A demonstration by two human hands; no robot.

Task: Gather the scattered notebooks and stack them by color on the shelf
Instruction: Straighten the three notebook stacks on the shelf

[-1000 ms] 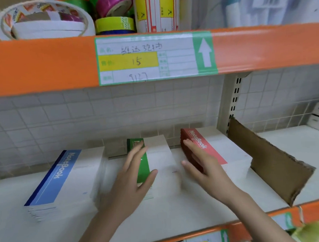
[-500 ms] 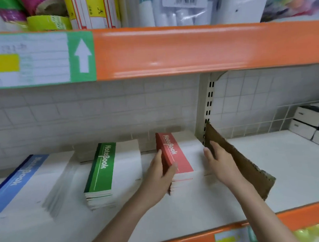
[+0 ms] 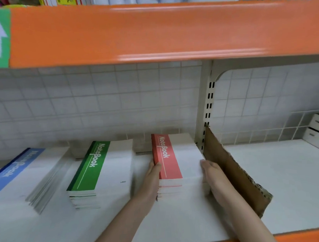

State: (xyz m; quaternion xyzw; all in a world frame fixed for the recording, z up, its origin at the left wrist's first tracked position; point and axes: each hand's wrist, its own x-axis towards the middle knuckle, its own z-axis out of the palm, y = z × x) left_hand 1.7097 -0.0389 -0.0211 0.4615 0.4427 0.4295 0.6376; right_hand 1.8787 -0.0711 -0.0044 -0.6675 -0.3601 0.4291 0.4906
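Red stack (image 3: 177, 162): left hand (image 3: 150, 183) gripping its spine side, thumb on top; right hand (image 3: 212, 180) pressing opposite side, fingers straight.

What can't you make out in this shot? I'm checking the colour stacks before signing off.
All from the head view:
- blue stack: cut off by the left edge and motion-blurred, so its extent is unknown.
- red stack: the left hand and right hand cover its sides, hiding how even they are.
- Notebook counts: page edges too blurred.
- Small print on the green stack: too small.
- Shelf behind the cardboard divider: hidden.
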